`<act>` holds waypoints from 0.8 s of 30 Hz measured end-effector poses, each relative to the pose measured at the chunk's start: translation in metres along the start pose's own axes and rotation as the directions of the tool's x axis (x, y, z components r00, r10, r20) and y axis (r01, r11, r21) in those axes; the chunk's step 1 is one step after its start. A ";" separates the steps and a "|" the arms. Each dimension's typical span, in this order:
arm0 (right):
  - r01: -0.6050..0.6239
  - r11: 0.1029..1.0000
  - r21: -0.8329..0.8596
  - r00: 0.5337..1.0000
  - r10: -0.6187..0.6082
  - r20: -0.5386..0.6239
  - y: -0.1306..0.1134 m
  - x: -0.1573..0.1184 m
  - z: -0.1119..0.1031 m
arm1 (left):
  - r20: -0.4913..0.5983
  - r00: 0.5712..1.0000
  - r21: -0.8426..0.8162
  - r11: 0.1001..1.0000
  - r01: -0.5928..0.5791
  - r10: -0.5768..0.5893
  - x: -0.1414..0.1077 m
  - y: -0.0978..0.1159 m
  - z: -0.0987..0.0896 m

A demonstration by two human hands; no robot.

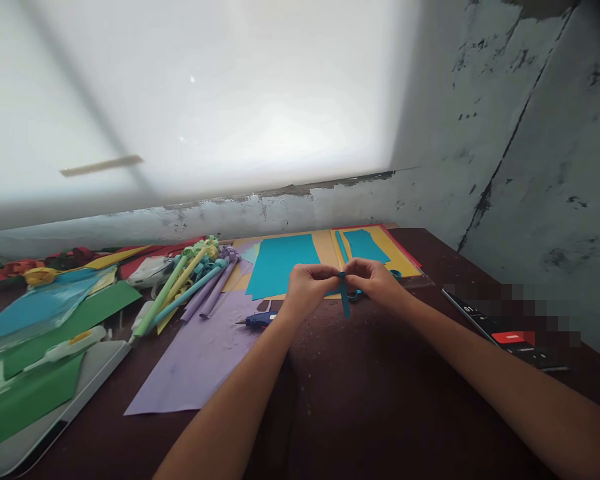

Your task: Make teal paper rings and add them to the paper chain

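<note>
Between the fingertips of both hands is a narrow blue paper strip, its upper end pinched and its tail hanging down above the dark table. My left hand grips it from the left with thumb and forefinger. From the right, my right hand pinches the same upper end, so the two hands nearly meet. Behind the hands lie teal paper sheets and a rolled teal paper stick. Part of a pair of blue-handled scissors shows beneath the right hand.
A blue glue gun lies on a purple sheet left of my arms. Rolled paper flowers are piled farther left, near a laptop with green paper on it. A phone lies at right. The wall stands behind the table.
</note>
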State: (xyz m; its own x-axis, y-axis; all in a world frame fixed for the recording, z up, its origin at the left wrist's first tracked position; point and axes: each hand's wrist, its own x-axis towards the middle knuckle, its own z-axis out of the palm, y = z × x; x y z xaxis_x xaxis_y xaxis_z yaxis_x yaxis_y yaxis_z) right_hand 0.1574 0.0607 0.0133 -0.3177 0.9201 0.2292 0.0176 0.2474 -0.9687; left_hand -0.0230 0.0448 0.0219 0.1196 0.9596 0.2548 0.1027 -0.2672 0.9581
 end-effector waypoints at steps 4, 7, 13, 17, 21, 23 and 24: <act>0.019 0.999 -0.028 0.999 -0.020 -0.026 0.000 0.001 -0.001 | -0.002 0.999 0.068 0.997 -0.046 0.046 -0.001 -0.001 0.001; 0.027 0.999 -0.030 0.999 -0.027 -0.019 -0.001 0.000 -0.002 | 0.001 0.997 0.065 0.994 -0.082 0.083 -0.001 -0.001 0.003; 0.058 0.998 -0.020 0.998 -0.058 0.001 -0.006 -0.003 -0.001 | -0.002 0.999 -0.006 0.999 -0.053 0.053 0.000 -0.001 0.003; 0.070 0.997 -0.015 0.998 -0.070 -0.007 -0.005 -0.004 0.001 | 0.061 0.998 -0.034 0.999 -0.011 0.013 0.001 0.000 0.001; 0.060 0.998 -0.001 0.998 -0.060 -0.029 -0.003 -0.003 0.002 | 0.122 0.992 -0.030 0.999 -0.010 0.013 -0.001 0.004 0.001; 0.059 0.998 0.012 0.998 -0.059 -0.023 -0.003 -0.003 0.002 | 0.112 0.994 -0.015 1.000 -0.015 0.017 -0.001 0.004 0.002; 0.062 0.998 0.013 0.998 -0.062 -0.011 -0.003 -0.003 0.002 | 0.100 0.995 -0.010 1.000 -0.018 0.019 -0.001 0.004 0.002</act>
State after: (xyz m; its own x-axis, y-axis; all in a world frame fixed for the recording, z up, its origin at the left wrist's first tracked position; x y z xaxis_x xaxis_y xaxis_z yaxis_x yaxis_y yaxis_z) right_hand 0.1565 0.0566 0.0152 -0.3078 0.9062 0.2899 -0.0143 0.3002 -0.9538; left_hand -0.0204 0.0427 0.0248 0.2194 0.9408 0.2585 0.0906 -0.2835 0.9547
